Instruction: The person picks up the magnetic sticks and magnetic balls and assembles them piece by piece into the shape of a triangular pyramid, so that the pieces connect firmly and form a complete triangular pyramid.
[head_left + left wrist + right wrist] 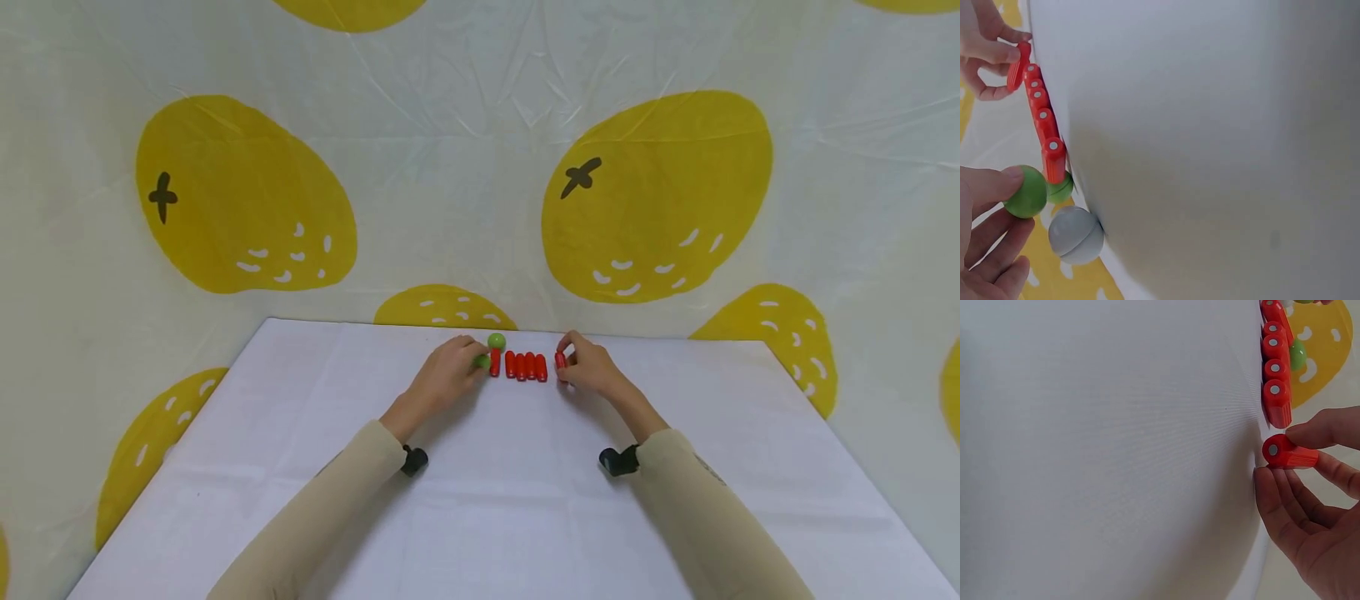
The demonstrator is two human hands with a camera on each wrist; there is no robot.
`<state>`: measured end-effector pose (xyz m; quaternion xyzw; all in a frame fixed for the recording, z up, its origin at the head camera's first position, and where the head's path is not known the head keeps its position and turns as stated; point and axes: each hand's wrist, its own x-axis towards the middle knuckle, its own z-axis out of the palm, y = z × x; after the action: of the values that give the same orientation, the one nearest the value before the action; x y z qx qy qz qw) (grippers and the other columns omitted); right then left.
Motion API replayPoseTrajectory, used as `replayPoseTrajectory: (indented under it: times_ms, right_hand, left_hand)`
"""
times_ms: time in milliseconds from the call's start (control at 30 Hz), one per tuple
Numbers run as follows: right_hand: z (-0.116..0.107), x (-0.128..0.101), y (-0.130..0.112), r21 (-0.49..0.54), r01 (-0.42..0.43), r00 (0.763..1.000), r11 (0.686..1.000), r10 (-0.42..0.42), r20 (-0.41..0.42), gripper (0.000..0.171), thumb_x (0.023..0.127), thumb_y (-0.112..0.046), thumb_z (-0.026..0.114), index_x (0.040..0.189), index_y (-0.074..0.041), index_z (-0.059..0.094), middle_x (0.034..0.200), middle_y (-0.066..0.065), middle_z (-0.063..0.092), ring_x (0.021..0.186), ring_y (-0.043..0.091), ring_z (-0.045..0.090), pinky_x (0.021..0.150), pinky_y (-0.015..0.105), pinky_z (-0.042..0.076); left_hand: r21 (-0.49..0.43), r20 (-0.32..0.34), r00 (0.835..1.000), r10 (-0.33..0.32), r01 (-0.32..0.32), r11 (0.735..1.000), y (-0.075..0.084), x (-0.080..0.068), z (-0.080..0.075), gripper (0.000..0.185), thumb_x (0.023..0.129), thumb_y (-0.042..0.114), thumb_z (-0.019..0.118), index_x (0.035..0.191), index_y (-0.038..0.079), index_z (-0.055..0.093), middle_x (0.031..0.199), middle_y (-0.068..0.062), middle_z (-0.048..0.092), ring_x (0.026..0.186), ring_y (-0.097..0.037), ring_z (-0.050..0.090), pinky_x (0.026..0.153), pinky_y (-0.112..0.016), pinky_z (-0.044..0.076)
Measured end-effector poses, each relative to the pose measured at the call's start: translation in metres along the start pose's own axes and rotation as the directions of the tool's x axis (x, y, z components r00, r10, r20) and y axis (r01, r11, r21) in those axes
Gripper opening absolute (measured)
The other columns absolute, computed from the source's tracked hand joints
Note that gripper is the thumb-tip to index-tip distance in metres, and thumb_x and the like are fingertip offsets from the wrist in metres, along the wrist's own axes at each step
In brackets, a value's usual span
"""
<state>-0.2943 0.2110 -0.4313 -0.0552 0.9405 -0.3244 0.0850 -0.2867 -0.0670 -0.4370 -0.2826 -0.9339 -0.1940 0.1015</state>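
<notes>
My left hand (448, 368) pinches a green ball (1026, 192) between thumb and fingers, just above the table. Close by, a second green ball (497, 341) lies behind the leftmost red rod (495, 363). A whitish ball (1076, 235) with a seam round it rests below the held ball in the left wrist view; the left hand hides it in the head view. Several red rods (531, 365) with pale round dots on their ends lie side by side. To their right, my right hand (592, 368) holds another red rod (1288, 453) between thumb and fingers, slightly tilted.
A white cloth covers the table (495, 517), whose far edge runs just behind the rods and balls. Beyond it hangs a pale curtain (450, 183) printed with yellow fruit. Dark wrist cameras (619, 461) sit at both sleeves.
</notes>
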Motion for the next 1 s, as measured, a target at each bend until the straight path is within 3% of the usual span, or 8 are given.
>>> replayPoseTrajectory:
  times_ms: [267, 400, 633, 1000]
  right_hand:
    - [0.0, -0.01, 0.001, -0.008, 0.02, 0.999, 1.0, -0.02, 0.026, 0.04, 0.094, -0.014, 0.068, 0.129, -0.008, 0.049, 0.101, 0.015, 0.067, 0.087, 0.025, 0.059, 0.077, 0.03, 0.056]
    - [0.002, -0.017, -0.001, 0.0, 0.04, 0.999, 0.999, -0.04, 0.035, 0.039, 0.094, -0.013, 0.069, 0.128, -0.009, 0.05, 0.101, 0.015, 0.067, 0.087, 0.026, 0.059, 0.076, 0.031, 0.056]
    - [0.006, -0.033, -0.01, 0.013, 0.084, 0.995, 0.996, -0.085, 0.05, 0.041, 0.092, -0.012, 0.071, 0.128, -0.009, 0.053, 0.104, 0.014, 0.067, 0.091, 0.025, 0.06, 0.081, 0.036, 0.058]
    - [0.013, -0.054, -0.022, 0.006, 0.132, 0.985, 0.991, -0.132, 0.112, 0.037, 0.09, -0.012, 0.072, 0.124, -0.013, 0.057, 0.107, 0.012, 0.069, 0.095, 0.023, 0.062, 0.081, 0.038, 0.06]
  left_hand:
    - [-0.092, -0.056, 0.997, -0.045, 0.04, 0.995, 0.002, -0.014, -0.002, 0.03, 0.091, 0.013, 0.078, 0.12, 0.008, 0.074, 0.113, -0.006, 0.073, 0.102, -0.02, 0.067, 0.094, -0.033, 0.058]
    - [-0.212, -0.092, 0.994, -0.064, 0.043, 0.976, 0.004, -0.022, -0.003, 0.029, 0.09, 0.01, 0.079, 0.118, 0.004, 0.074, 0.112, -0.008, 0.074, 0.096, -0.019, 0.069, 0.087, -0.032, 0.061]
    - [-0.439, -0.065, 0.987, -0.148, 0.105, 0.892, 0.007, -0.039, -0.003, 0.032, 0.09, 0.007, 0.079, 0.119, -0.002, 0.072, 0.112, -0.011, 0.074, 0.097, -0.022, 0.073, 0.082, -0.029, 0.062]
    - [-0.613, 0.045, 0.969, -0.244, 0.22, 0.759, 0.009, -0.063, -0.002, 0.032, 0.089, 0.013, 0.08, 0.119, 0.003, 0.074, 0.114, -0.008, 0.074, 0.101, -0.022, 0.072, 0.088, -0.031, 0.061]
